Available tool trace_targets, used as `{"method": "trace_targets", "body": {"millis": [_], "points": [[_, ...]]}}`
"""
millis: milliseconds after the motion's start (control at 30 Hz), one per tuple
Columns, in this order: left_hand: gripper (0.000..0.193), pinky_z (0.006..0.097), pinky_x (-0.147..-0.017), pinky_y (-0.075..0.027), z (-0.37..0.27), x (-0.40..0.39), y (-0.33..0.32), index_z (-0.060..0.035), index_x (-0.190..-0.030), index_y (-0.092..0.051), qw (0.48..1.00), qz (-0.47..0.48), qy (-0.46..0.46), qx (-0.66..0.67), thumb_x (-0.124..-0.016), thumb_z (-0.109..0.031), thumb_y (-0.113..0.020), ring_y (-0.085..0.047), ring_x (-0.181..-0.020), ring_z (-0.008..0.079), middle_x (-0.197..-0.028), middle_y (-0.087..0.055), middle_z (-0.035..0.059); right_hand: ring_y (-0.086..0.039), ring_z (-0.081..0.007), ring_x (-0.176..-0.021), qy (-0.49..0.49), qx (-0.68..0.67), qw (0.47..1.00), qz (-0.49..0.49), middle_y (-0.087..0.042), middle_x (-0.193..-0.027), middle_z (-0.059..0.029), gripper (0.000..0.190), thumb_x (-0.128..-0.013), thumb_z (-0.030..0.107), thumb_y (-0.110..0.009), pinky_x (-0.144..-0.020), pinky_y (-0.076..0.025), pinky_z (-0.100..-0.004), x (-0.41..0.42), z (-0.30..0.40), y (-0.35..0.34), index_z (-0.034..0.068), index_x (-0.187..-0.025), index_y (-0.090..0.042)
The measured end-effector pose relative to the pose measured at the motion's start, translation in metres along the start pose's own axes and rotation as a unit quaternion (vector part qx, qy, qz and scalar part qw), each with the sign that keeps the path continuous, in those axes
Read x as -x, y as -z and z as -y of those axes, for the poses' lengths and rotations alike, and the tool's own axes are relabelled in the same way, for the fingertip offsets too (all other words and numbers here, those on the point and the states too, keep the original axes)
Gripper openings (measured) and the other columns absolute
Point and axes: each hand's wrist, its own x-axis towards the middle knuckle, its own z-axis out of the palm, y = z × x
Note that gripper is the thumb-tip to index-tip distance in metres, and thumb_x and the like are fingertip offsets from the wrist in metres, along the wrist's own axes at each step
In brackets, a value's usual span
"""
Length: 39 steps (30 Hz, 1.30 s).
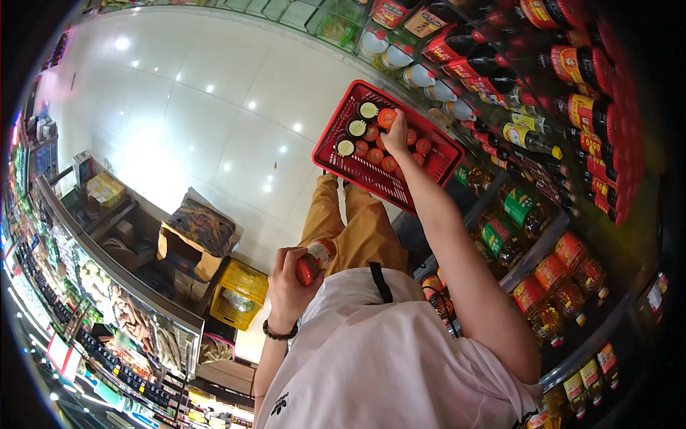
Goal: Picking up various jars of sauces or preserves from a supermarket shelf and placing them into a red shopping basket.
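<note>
My left hand (289, 279) grips a glass jar (316, 261) with red contents and a label, tilted in front of my waist. Stretched out ahead, my right hand (395, 135) is at the red shopping basket (332, 122). Its fingers are closed around a red-lidded jar (387, 118), which looks higher than its neighbours. Several other red-lidded jars (375, 156) stand together in the basket. Three containers with pale lids (357, 128) line its left side. My palm and wrist partly hide the jars beneath.
Shelves of dark sauce bottles (471, 67) rise on the right. Cooking oil bottles (509, 236) stand on lower shelves nearer me. At left are a produce display (128, 311), an open cardboard box (187, 249) and a yellow plastic crate (238, 295). Pale floor tiles (214, 107) stretch ahead.
</note>
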Motion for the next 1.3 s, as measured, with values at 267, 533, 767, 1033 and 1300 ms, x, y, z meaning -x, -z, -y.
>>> {"method": "trace_targets", "body": {"millis": [267, 533, 767, 1033, 1300], "points": [[0.050, 0.0453, -0.076, -0.058, -0.016, -0.010, -0.001, -0.0061, -0.113, -0.062, 0.999, 0.020, -0.033, -0.017, -0.071, -0.010, -0.087, -0.068, -0.091, 0.0381, -0.109, -0.064, 0.0145, -0.057, -0.0439, -0.121, 0.018, -0.044, 0.998, -0.048, -0.059, -0.127, -0.0243, 0.076, -0.069, 0.005, -0.087, -0.104, -0.047, -0.0480, 0.000, -0.002, -0.002, 0.002, -0.133, -0.046], [0.049, 0.0465, -0.075, -0.057, -0.015, -0.007, -0.006, -0.0062, -0.114, -0.061, 0.998, 0.038, -0.039, -0.029, -0.072, -0.012, -0.087, -0.067, -0.090, 0.0386, -0.107, -0.063, 0.0146, -0.058, -0.0433, -0.120, -0.016, -0.046, 0.999, -0.017, -0.060, -0.125, -0.0248, 0.078, -0.068, 0.012, -0.090, -0.102, -0.049, -0.0480, -0.004, -0.005, -0.001, 0.001, -0.132, -0.047], [0.049, 0.0467, -0.075, -0.057, -0.020, -0.012, -0.010, -0.0060, -0.113, -0.061, 0.997, 0.037, -0.056, -0.024, -0.071, -0.011, -0.087, -0.067, -0.090, 0.0389, -0.107, -0.063, 0.0146, -0.058, -0.0427, -0.123, -0.020, 0.000, 0.999, -0.044, -0.059, -0.128, -0.0257, 0.078, -0.071, 0.013, -0.088, -0.109, -0.046, -0.0472, 0.006, -0.003, 0.012, -0.002, -0.134, -0.046], [0.045, 0.0473, -0.079, -0.056, -0.019, -0.029, -0.020, -0.0079, -0.116, -0.060, 0.994, 0.058, -0.084, -0.026, -0.076, -0.005, -0.080, -0.065, -0.095, 0.0406, -0.108, -0.060, 0.0160, -0.067, -0.0126, -0.093, 0.079, -0.348, 0.892, 0.278, -0.061, -0.117, -0.0070, 0.046, -0.089, 0.009, -0.076, -0.077, -0.055, -0.0275, 0.126, 0.158, 0.126, 0.004, -0.128, -0.052], [0.076, 0.0454, -0.080, -0.059, -0.064, -0.061, -0.041, -0.0069, -0.138, -0.048, 0.973, 0.102, -0.207, -0.011, -0.071, -0.008, -0.083, -0.066, -0.103, 0.0402, -0.126, -0.057, 0.0166, -0.055, -0.0349, -0.128, 0.162, -0.214, 0.929, 0.255, -0.054, -0.136, -0.0166, 0.097, -0.068, 0.018, -0.093, -0.109, -0.045, -0.0442, 0.218, 0.220, 0.215, 0.005, -0.148, -0.040]]}}
